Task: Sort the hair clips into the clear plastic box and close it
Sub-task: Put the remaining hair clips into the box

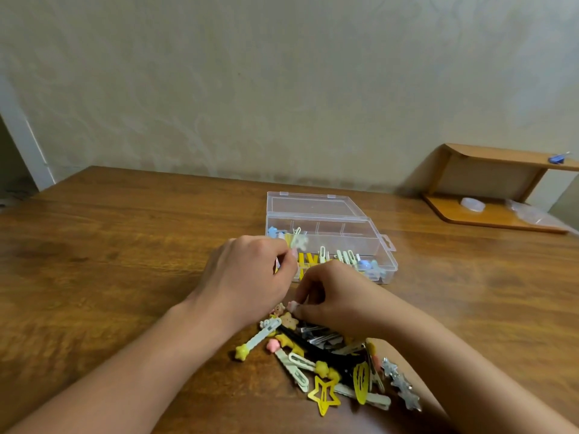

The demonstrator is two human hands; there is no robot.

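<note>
A clear plastic box (369, 236) lies open on the wooden table, its lid (313, 202) flat behind it. Several yellow, white and blue clips sit in its front compartments. My left hand (247, 274) hovers at the box's near left corner and pinches a pale blurred clip (299, 241) over it. My right hand (335, 296) is just in front of the box and pinches a small pink clip (294, 306). A pile of hair clips (332, 361) lies on the table below my hands, among them a yellow star clip (324, 394) and silver star clips (402, 385).
The wooden table (125, 261) stretches left and right of the box. A small wooden shelf (498, 189) stands at the back right, holding a clear bag, a white lid and a blue item. A wall runs close behind the table.
</note>
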